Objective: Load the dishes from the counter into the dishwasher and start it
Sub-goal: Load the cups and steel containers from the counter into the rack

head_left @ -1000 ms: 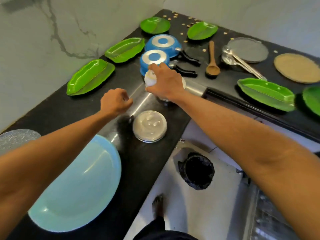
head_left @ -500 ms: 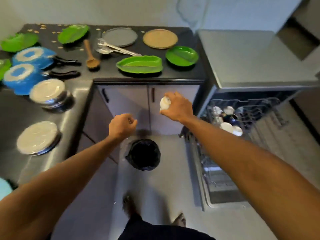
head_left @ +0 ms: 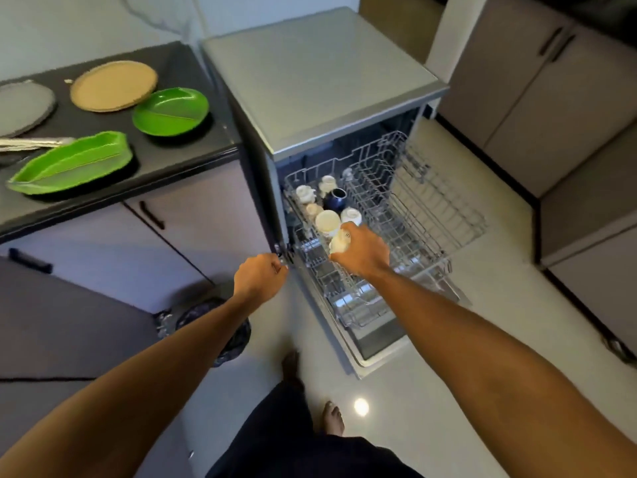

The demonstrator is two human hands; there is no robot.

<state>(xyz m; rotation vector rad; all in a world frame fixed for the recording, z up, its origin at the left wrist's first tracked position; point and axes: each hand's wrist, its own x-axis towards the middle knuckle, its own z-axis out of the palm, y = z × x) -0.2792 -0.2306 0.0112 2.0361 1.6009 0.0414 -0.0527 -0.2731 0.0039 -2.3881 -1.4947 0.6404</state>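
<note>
Soft even daylight, floor glare spot, slight blur, wide-angle edge bending

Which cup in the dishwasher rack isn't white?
The dark blue cup near the back of the upper rack; every other cup there is white or cream.

I see my right hand near the middle. It grips a small white cup over the pulled-out top rack of the open dishwasher at one o'clock. A dark blue cup sits in the rack at twelve o'clock from the hand. My left hand is a closed fist at eight o'clock, holding nothing. A round green plate and a brown plate lie on the counter at ten o'clock.
</note>
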